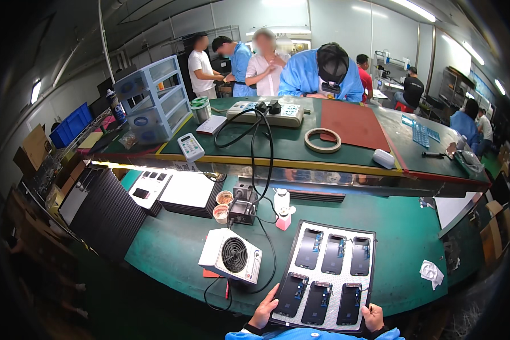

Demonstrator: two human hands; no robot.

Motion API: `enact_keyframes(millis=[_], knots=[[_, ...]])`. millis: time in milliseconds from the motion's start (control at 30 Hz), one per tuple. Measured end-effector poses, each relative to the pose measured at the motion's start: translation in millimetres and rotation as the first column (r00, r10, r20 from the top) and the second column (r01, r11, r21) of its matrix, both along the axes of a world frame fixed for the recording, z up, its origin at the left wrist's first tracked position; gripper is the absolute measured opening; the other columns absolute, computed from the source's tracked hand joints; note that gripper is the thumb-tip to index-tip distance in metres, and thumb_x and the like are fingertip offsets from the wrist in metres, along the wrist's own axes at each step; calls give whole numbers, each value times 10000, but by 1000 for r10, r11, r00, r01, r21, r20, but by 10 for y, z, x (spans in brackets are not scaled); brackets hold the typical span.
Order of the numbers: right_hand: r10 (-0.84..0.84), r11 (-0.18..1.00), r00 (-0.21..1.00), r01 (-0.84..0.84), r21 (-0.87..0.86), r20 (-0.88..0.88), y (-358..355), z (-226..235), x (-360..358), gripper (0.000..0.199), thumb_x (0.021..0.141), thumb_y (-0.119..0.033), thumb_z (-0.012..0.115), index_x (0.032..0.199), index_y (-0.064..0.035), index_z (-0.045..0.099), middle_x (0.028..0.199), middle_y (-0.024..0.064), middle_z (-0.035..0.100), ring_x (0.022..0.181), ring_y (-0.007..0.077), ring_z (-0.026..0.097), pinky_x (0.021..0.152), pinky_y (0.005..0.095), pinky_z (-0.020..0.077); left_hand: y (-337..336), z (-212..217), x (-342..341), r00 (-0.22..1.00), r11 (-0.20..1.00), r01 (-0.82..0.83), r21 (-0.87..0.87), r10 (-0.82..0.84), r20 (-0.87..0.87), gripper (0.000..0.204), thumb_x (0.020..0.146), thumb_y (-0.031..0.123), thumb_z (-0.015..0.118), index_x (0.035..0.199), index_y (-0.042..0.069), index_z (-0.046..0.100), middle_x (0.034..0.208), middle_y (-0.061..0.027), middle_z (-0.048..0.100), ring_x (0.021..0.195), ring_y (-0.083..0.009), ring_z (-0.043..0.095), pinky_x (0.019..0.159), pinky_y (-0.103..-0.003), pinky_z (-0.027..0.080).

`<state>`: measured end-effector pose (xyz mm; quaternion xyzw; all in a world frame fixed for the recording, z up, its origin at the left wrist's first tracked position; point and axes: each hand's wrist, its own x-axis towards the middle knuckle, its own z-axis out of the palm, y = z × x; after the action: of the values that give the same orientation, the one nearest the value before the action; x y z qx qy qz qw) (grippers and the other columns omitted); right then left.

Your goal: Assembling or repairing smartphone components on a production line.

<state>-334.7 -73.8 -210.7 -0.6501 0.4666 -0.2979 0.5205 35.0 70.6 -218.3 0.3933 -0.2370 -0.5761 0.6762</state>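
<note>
My left hand (263,309) grips the near left edge of a tray (337,229) with a white, textured lining and a dark rim. On the opposite side, my right hand (373,317) is closed round the near right edge. Several dark phone screen assemblies (358,258) lie in two rows on the lining, with small blue pieces and flex cables showing on them. The tray sits low over the front part of the green workbench (181,266); whether it rests on the bench, I cannot tell.
A white fan unit (230,255) with a cable stands left of the tray, near a pink bottle (284,220) and a black power box (243,204). Stacked trays (190,192) fill the back left. Crumpled white tissue (432,273) lies right. A raised shelf (209,148) spans behind.
</note>
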Motion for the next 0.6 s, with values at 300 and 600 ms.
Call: enact_keyframes(millis=[300,600], knots=[[7,1000,1000,-7,20,25,-15,-78,-51,370,941,-210,638,643,-73,464,631,-59,488,597,37,395,518,243,342,3,18,-3,1000,1000,-1,-15,2,8,637,990,112,406,1554,-8,136,1547,-173,328,1391,-228,390,1156,-345,285],[-8,999,998,6,34,56,3,-11,8,369,943,-221,639,648,-72,474,642,-51,519,597,37,417,526,238,357,-2,60,-7,1000,1000,-10,-9,10,-4,622,995,120,423,1552,-6,173,1519,-150,367,1366,-200,398,1146,-310,271]])
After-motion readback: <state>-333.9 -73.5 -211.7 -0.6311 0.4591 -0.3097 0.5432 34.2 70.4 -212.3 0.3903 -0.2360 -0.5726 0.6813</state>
